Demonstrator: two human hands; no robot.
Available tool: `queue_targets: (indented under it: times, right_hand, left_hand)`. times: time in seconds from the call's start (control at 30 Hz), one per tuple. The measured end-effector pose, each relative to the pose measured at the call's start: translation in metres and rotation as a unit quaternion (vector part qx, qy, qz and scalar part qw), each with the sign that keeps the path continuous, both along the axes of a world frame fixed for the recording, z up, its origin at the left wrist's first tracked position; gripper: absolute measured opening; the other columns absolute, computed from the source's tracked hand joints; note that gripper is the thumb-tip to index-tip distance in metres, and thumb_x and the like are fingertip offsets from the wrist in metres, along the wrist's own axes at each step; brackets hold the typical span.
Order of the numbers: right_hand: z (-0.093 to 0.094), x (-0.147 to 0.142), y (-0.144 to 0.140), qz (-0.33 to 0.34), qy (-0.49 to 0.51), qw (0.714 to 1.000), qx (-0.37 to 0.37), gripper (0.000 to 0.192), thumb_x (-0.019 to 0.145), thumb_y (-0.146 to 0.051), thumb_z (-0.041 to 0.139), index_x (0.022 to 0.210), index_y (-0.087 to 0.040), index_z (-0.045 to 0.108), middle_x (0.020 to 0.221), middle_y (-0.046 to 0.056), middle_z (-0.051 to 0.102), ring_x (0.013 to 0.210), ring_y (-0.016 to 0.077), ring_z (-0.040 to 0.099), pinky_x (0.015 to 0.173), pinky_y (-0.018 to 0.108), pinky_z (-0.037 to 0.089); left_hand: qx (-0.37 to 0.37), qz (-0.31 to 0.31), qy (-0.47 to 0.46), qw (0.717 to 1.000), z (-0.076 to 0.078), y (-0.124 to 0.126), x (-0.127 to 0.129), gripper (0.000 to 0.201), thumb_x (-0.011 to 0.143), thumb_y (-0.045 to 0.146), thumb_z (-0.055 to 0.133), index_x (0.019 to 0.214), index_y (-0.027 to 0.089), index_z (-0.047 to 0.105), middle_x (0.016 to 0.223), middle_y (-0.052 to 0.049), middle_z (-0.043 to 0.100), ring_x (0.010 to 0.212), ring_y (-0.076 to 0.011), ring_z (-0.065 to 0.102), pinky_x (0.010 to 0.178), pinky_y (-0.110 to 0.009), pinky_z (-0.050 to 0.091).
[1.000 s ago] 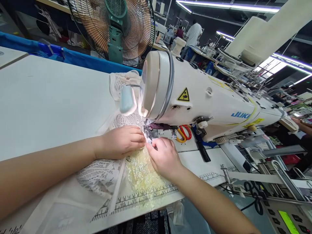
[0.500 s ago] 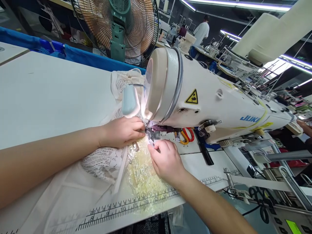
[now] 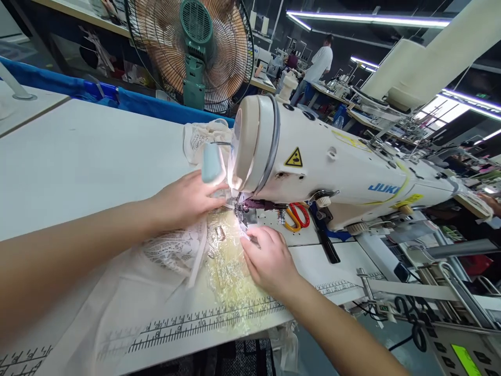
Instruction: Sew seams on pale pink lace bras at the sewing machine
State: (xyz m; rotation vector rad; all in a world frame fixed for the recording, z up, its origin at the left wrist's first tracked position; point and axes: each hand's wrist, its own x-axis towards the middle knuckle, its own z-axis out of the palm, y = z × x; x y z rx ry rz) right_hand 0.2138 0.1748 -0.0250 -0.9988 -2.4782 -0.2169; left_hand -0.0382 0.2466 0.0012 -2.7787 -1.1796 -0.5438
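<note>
Two bare hands at the needle: one left hand point(image 3: 183, 201), one right hand point(image 3: 270, 261). One white Juki sewing machine point(image 3: 332, 172) directly beyond both hands. One piece of white lace fabric point(image 3: 172, 250) under the left hand; one yellowish beaded piece point(image 3: 229, 274) just left of the right hand. Two scissors right of the hands: one orange-handled point(image 3: 288, 222), one red-handled point(image 3: 300, 214). One green fan point(image 3: 193, 52) farther back. One printed ruler strip point(image 3: 203, 326) nearer than the hands.

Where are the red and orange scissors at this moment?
The scissors lie on the machine bed under the arm of the sewing machine, just right of the needle area and beyond the right hand.
</note>
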Motion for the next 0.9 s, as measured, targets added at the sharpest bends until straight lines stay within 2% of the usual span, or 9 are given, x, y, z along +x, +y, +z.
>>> queue_targets:
  times: [0.17,0.27,0.33,0.47,0.53,0.63,0.7,0.77,0.9]
  right_hand:
    - [0.01,0.001,-0.027,0.037,0.095,0.991,-0.085,0.019,0.088,-0.016,0.048,0.095,-0.015,0.065,0.104,0.013,0.063,0.099,0.0233,0.053,0.084,0.037,0.048]
    - [0.006,-0.007,-0.045,0.056,0.145,0.977,-0.144,0.016,0.087,-0.016,0.049,0.088,-0.016,0.065,0.102,0.012,0.062,0.098,0.0223,0.055,0.084,0.036,0.051]
    - [0.002,-0.014,-0.057,0.062,0.168,0.97,-0.167,0.015,0.086,-0.018,0.051,0.09,-0.016,0.065,0.103,0.013,0.061,0.1,0.0228,0.056,0.084,0.037,0.052]
    - [-0.002,-0.032,-0.072,0.079,0.159,0.962,-0.208,0.047,0.086,-0.036,0.057,0.128,-0.017,0.057,0.121,0.019,0.054,0.108,0.0278,0.055,0.086,0.044,0.052]
    - [0.0,-0.041,-0.071,0.078,0.15,0.951,-0.26,0.058,0.084,-0.04,0.059,0.135,-0.013,0.051,0.116,0.02,0.058,0.104,0.0279,0.058,0.085,0.042,0.051]
    - [0.005,-0.05,-0.06,0.018,0.186,0.921,-0.342,0.04,0.085,-0.031,0.059,0.117,-0.009,0.065,0.092,0.013,0.068,0.086,0.0216,0.063,0.078,0.032,0.052]
    - [0.007,-0.05,-0.048,-0.054,0.219,0.909,-0.35,0.02,0.084,-0.026,0.058,0.093,-0.014,0.072,0.081,0.007,0.069,0.075,0.0174,0.062,0.071,0.028,0.049]
    - [0.009,-0.045,-0.038,-0.113,0.223,0.908,-0.336,0.016,0.083,-0.024,0.058,0.075,-0.018,0.07,0.071,0.003,0.068,0.066,0.0147,0.058,0.064,0.025,0.045]
    - [0.011,-0.033,-0.028,-0.151,0.171,0.915,-0.334,0.017,0.081,-0.022,0.058,0.066,-0.017,0.065,0.063,0.0,0.064,0.059,0.0123,0.053,0.058,0.023,0.038]
  left_hand:
    - [-0.178,-0.144,0.082,0.97,0.017,-0.039,-0.008,0.052,0.079,0.001,0.041,0.119,0.026,0.063,0.118,-0.005,0.065,0.107,-0.0209,0.057,0.086,-0.029,0.046]
    - [-0.216,-0.101,0.113,0.965,0.028,-0.047,0.002,0.029,0.077,0.004,0.047,0.086,0.019,0.071,0.092,-0.008,0.068,0.088,-0.0217,0.059,0.076,-0.03,0.045]
    - [-0.251,-0.066,0.07,0.963,0.033,-0.046,0.011,0.019,0.078,0.011,0.049,0.067,0.017,0.063,0.076,-0.006,0.063,0.075,-0.0188,0.057,0.067,-0.027,0.043]
    - [-0.33,0.021,-0.089,0.94,0.035,-0.033,0.022,0.031,0.084,0.035,0.044,0.057,0.019,0.044,0.057,0.001,0.045,0.055,-0.0124,0.043,0.053,-0.024,0.036]
    - [-0.329,0.065,-0.125,0.934,0.031,-0.028,0.026,0.038,0.085,0.042,0.04,0.055,0.02,0.034,0.054,0.003,0.035,0.051,-0.0111,0.037,0.05,-0.024,0.032]
    - [-0.293,0.113,-0.12,0.942,0.022,-0.024,0.03,0.037,0.086,0.042,0.039,0.057,0.021,0.029,0.054,0.004,0.03,0.052,-0.0117,0.035,0.05,-0.024,0.03]
    - [-0.27,0.144,-0.101,0.947,0.015,-0.027,0.032,0.028,0.085,0.036,0.041,0.062,0.021,0.037,0.056,0.003,0.036,0.054,-0.0136,0.039,0.052,-0.026,0.03]
    - [-0.252,0.17,-0.078,0.95,0.009,-0.034,0.033,0.013,0.082,0.028,0.043,0.076,0.02,0.051,0.064,-0.001,0.048,0.058,-0.0165,0.045,0.052,-0.028,0.028]
    - [-0.248,0.192,0.013,0.949,0.005,-0.052,0.04,0.032,0.077,0.021,0.046,0.107,0.023,0.058,0.089,-0.007,0.06,0.064,-0.021,0.055,0.051,-0.03,0.026]
